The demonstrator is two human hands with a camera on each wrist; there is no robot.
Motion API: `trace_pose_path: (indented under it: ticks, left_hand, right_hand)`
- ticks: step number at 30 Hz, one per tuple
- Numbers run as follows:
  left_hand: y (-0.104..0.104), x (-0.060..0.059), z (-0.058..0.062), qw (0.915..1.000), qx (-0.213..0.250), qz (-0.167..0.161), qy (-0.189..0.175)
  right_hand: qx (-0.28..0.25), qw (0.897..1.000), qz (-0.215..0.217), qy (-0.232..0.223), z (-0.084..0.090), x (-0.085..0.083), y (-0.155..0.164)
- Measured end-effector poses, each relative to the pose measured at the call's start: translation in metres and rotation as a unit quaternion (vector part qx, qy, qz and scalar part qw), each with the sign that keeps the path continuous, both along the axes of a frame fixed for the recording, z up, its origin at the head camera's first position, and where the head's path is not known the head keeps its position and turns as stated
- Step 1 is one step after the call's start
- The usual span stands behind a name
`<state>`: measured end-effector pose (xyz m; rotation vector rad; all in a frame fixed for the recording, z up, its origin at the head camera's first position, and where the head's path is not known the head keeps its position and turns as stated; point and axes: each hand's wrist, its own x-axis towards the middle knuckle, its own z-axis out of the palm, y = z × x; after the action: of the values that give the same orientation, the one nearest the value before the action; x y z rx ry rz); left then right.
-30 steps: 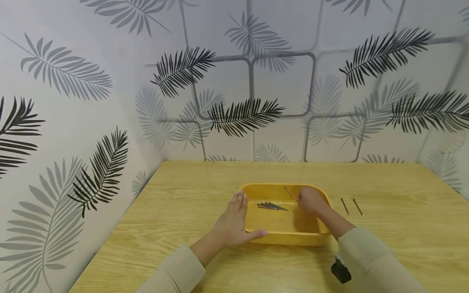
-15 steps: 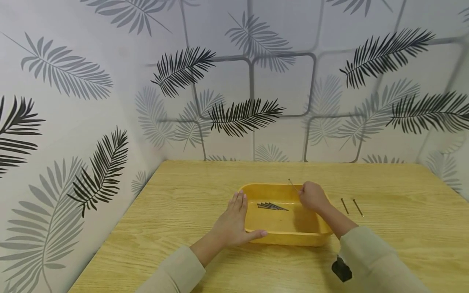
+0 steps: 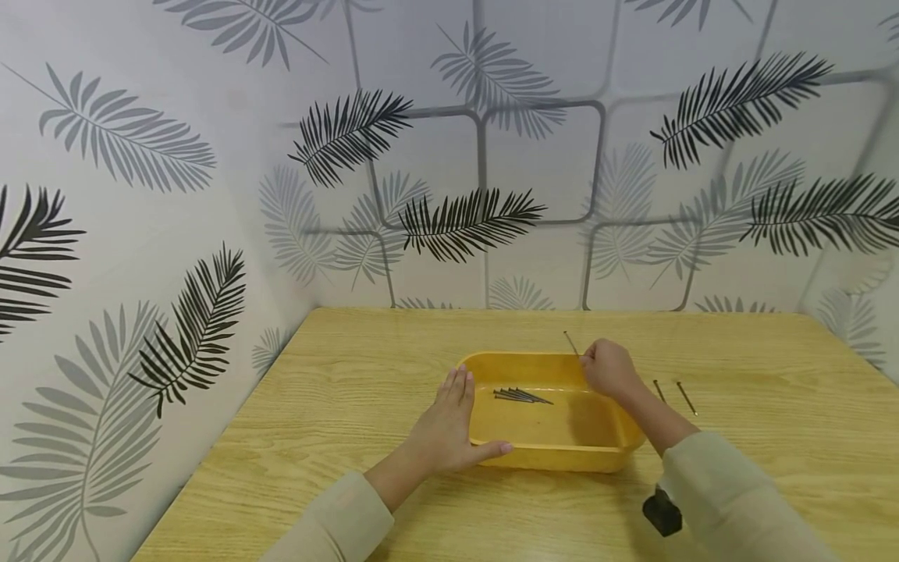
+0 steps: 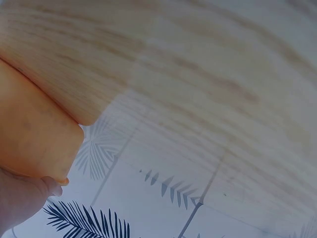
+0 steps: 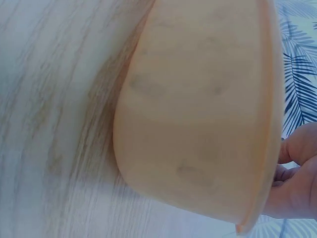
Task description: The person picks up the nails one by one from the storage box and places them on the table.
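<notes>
Head view is showing the right hand (image 3: 608,368) pinching one nail (image 3: 572,343) between curled fingertips, just above the far right corner of the yellow plastic tray (image 3: 548,460), in the middle of the frame. The nail is pointing up and to the left, free of the tray. I judge it as light, stiff and thin, with smooth metal that is slipping easily between the fingers; holding it at the middle of the shank seems the safest, because the point is sharp.

The left hand (image 3: 449,425) is lying with straight fingers against the left wall of the tray, thumb along the near wall, and it is steadying the tray on the wooden table (image 3: 337,406). A small bundle of nails (image 3: 521,396) is resting inside the tray, left of centre. Two more nails (image 3: 673,394) are lying on the table just right of the tray, apart from each other.

Right wrist view is showing only the tray's outer wall and curled fingers (image 5: 297,188). No brand, label or writing is readable anywhere.
</notes>
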<state>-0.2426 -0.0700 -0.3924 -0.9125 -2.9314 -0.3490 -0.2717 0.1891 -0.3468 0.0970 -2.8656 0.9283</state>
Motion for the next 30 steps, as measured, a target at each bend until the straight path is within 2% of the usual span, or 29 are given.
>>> trace_pose_path:
  ticks: [7,21,30]
  left_hand:
    - [0.0,0.0,0.0,1.0,0.0,-0.001,0.003]
    - [0.001,0.001,0.0,1.0,-0.002,0.005,-0.006]
    - [0.0,0.002,0.001,1.0,-0.002,0.004,-0.007]
  right_hand:
    - [-0.01,0.999,-0.027,-0.026,0.003,0.001,0.008]
    - [-0.028,0.997,-0.06,-0.03,0.004,0.003,0.027]
    - [-0.023,0.997,-0.06,-0.029,0.006,0.004,0.038]
